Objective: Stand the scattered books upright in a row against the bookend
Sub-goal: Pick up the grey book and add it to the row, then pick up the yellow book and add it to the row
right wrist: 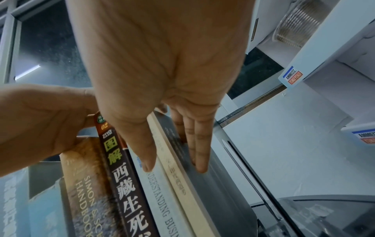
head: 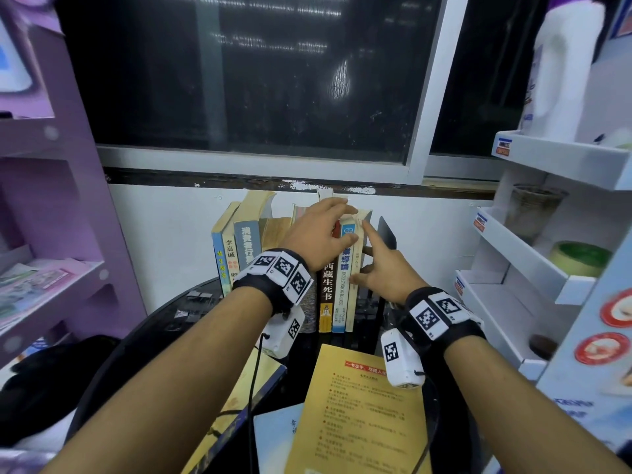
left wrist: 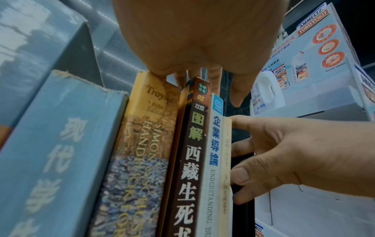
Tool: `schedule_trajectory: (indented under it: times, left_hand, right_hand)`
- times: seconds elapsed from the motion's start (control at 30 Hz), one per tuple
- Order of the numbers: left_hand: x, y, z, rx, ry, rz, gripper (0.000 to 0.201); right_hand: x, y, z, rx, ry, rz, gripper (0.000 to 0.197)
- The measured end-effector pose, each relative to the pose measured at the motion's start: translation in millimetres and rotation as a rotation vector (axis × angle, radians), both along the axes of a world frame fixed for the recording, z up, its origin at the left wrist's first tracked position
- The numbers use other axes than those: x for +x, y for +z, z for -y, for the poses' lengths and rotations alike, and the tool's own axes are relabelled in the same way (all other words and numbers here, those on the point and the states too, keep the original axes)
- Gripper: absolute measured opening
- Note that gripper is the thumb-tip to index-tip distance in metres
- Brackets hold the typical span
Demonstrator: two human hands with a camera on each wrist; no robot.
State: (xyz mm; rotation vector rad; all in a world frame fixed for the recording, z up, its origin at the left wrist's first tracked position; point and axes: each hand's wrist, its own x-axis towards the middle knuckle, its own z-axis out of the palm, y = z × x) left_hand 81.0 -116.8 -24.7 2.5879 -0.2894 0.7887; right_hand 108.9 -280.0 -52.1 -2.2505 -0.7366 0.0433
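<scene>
Several books stand upright in a row [head: 246, 248] on a black round table [head: 154, 333] against the wall. A black bookend [head: 388, 234] stands at the row's right end. My left hand [head: 318, 230] lies over the tops of the middle books, fingers hooked over their top edges and thumb on the front of the blue-spined book [head: 343, 285]. My right hand [head: 372, 265] presses straight fingers flat on the right cover of the thin cream book [head: 354, 292], the last in the row, with its thumb on the spines. A yellow book [head: 359, 412] and a pale blue book [head: 273, 439] lie flat near me.
A third flat book [head: 239, 398] lies under my left forearm. White display shelves [head: 530, 261] stand close on the right, holding a green roll [head: 578, 258] and a white jug [head: 561, 63]. A purple shelf unit [head: 51, 268] stands on the left.
</scene>
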Motion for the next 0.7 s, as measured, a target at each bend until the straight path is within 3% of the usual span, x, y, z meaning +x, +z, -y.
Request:
schedule_trajectory:
  times: [0.43, 0.57, 0.7]
  left_hand:
    - [-62.7, -23.6, 13.9, -0.188, -0.023, 0.136, 0.041]
    - [-82.9, -38.9, 16.2, -0.259, -0.010, 0.016, 0.044]
    - [-95.4, -57.9, 16.5, -0.264, 0.003, -0.209, 0.053]
  right_hand:
    - [-35.7, -5.0, 30.8, -0.128, -0.095, -0.083, 0.089]
    - [-52.3, -12.0, 41.1, -0.246, -0.114, -0.141, 0.081]
    - [-62.7, -25.5, 47.9, -0.328, -0.123, -0.228, 0.079]
